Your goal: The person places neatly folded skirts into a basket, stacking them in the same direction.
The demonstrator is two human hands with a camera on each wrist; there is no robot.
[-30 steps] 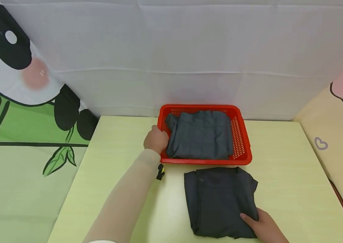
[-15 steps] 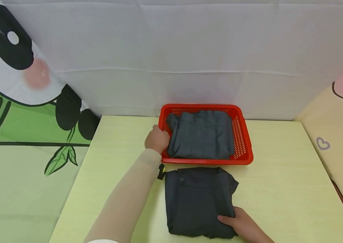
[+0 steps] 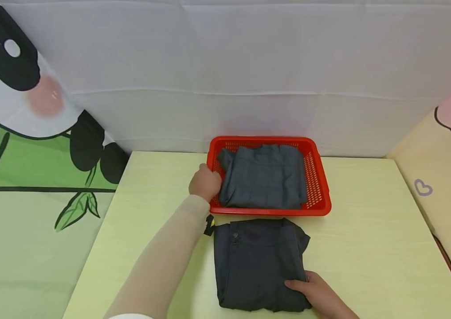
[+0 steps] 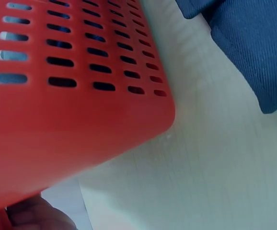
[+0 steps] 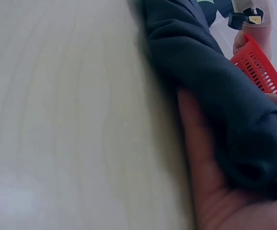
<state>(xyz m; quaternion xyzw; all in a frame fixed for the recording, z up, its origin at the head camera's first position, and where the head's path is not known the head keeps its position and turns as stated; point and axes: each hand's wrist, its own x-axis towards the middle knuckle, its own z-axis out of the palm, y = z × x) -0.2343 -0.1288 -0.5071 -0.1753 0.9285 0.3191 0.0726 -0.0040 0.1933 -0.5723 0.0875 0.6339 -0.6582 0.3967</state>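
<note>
My left hand point(image 3: 205, 182) grips the left rim of a red perforated plastic basket point(image 3: 323, 195); in the left wrist view, fingers point(image 4: 38, 215) show at the basket's edge. Inside the basket lies a folded grey garment point(image 3: 265, 177). In front of it are folded dark trousers point(image 3: 263, 266), with a button near the top left and a waistband-like seam. My right hand point(image 3: 321, 294) holds their lower right edge, thumb on top. From the right wrist view, the fingers point(image 5: 201, 139) reach under the rolled edge of the cloth.
The pale wood-grain table point(image 3: 377, 230) reaches back to a white fabric backdrop point(image 3: 249, 66) right behind the basket. A cartoon-printed cloth point(image 3: 85, 248) hangs on the left, a cream panel point(image 3: 449, 212) on the right. A black strap with a yellow mark point(image 3: 209, 225) is at my left wrist.
My right hand has moved left with the dark trousers, which now lie more squarely in front of the basket. The left hand and basket have stayed put.
</note>
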